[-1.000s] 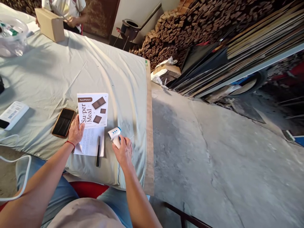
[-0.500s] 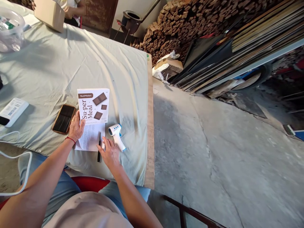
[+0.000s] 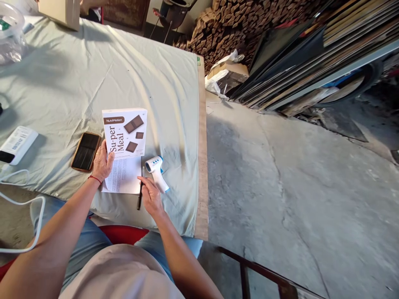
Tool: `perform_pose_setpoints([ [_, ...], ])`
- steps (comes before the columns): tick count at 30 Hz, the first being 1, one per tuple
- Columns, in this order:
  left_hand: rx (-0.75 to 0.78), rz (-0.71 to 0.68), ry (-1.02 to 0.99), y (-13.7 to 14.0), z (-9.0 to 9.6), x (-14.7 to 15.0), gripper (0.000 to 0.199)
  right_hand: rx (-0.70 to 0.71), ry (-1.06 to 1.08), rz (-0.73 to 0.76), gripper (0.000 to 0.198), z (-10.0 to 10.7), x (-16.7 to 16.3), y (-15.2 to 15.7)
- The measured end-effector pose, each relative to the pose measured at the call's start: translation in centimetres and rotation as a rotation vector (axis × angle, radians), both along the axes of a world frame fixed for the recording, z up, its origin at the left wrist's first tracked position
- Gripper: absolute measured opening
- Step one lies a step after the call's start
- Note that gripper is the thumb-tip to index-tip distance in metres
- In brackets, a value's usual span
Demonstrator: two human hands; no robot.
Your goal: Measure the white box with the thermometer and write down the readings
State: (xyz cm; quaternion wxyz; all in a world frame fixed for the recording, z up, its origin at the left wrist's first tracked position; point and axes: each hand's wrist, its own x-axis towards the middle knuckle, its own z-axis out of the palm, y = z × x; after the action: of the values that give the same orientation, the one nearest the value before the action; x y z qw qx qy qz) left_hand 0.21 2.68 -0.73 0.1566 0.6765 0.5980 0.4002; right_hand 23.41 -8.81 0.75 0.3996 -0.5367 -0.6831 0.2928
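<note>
Now I see right hand (image 3: pixel 150 195) pinching black pen (image 3: pixel 140 198) at paper sheet's (image 3: pixel 123 176) right edge, thermometer (image 3: pixel 156 171) just beside. Left hand (image 3: pixel 102 160) flat, fingers loose, pressing sheet beside phone (image 3: pixel 85 151); box (image 3: pixel 124 132) overlaps sheet's top.

Two hands are at work near the desk's (image 3: pixel 174 83) front edge: the left hand (image 3: pixel 102 161) and the right hand (image 3: pixel 150 196). Between and around them lie one black pen (image 3: pixel 140 195), one printed sheet of paper (image 3: pixel 123 176), one "Su-per Meal" box (image 3: pixel 125 133), one white-and-blue infrared thermometer (image 3: pixel 156 172) and one phone (image 3: pixel 85 151). Toward the left edge there is one white device (image 3: pixel 17 143) and one white cable (image 3: pixel 21 203). At the far left corner stand one cardboard box (image 3: pixel 60 11) and one clear plastic bag (image 3: pixel 11 35).
</note>
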Motion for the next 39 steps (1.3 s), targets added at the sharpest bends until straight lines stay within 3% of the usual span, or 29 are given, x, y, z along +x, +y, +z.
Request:
perform_pose_setpoints([
  [5, 0.008, -0.005, -0.007, 0.0, 0.2, -0.1, 0.093, 0.017, -0.167, 0.064, 0.071, -1.6, -0.7, -1.1],
  [8, 0.005, 0.004, -0.035, 0.1, 0.6, -0.1, 0.093, 0.074, -0.234, 0.091, 0.067, -2.5, -1.1, -0.9],
  [12, -0.047, -0.034, -0.161, 0.5, 1.9, 0.3, 0.078, 0.143, -0.221, 0.074, 0.056, -2.8, -0.6, 0.3],
  [15, -0.117, -0.115, -0.244, 0.8, 3.0, 0.7, 0.067, 0.167, -0.183, -0.003, 0.045, -2.1, 0.5, 1.5],
  [20, -0.132, -0.169, -0.187, 0.2, 3.9, 0.1, 0.062, 0.175, 0.042, -0.115, 0.013, 0.4, 1.3, 1.1],
  [25, -0.095, -0.144, -0.059, -1.7, 2.7, -1.5, 0.066, 0.129, 0.274, -0.134, 0.032, 3.0, -0.9, -0.9],
  [29, -0.030, -0.114, 0.015, -2.7, 1.1, -1.7, 0.077, 0.085, 0.428, -0.136, 0.023, 3.9, -4.3, 0.1],
  [33, -0.033, -0.115, 0.055, -2.9, 0.5, -1.4, 0.082, -0.002, 0.411, -0.160, 0.014, 2.5, -6.5, 1.9],
  [39, -0.061, -0.138, 0.055, -3.3, 0.8, -1.3, 0.082, -0.035, 0.207, -0.191, 0.014, -1.0, -5.5, 1.0],
])
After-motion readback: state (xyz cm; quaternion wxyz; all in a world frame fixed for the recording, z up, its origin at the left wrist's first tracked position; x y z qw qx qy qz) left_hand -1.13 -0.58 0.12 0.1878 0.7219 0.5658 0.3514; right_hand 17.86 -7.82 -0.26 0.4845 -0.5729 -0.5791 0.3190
